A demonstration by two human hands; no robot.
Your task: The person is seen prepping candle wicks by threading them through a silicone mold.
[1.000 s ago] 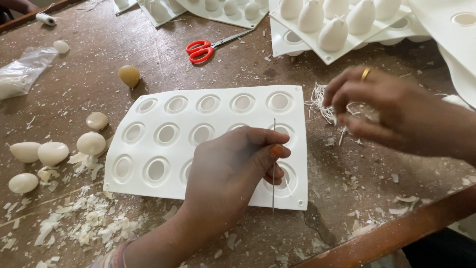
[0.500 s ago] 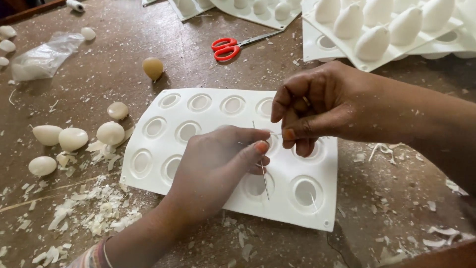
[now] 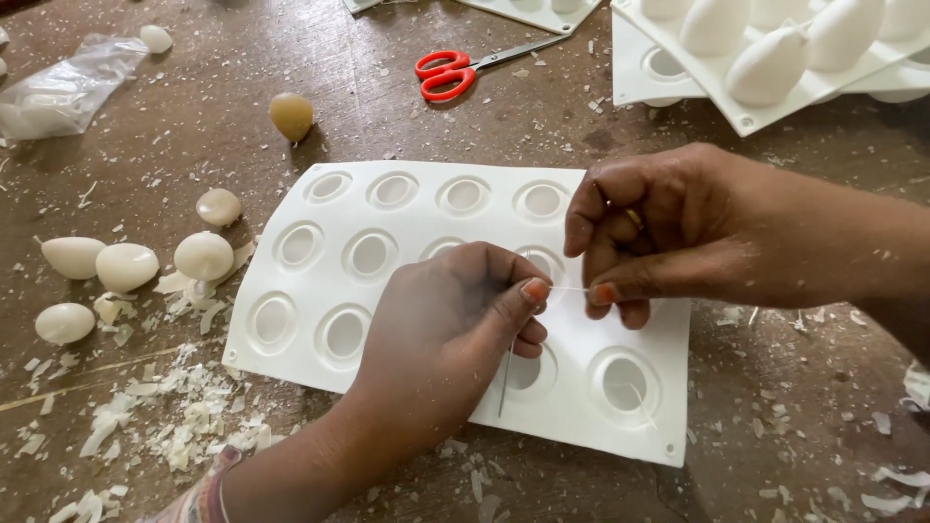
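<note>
While both hands meet over the white mould tray (image 3: 291,320), the head view shows a thin pale thread (image 3: 570,289) stretched between them, its long axis running nearly level from left to right; the left hand (image 3: 441,339) has thumb and forefinger pressed together on the thread's left end, with what looks like a thin needle (image 3: 505,383) hanging down below its fingers; the right hand (image 3: 668,232) pinches the right end, fingertips closed on it, just beside the left; the thread sits above the tray's middle row of round cavities, touching neither; red scissors (image 3: 448,73) lie well apart, farther up the table.
</note>
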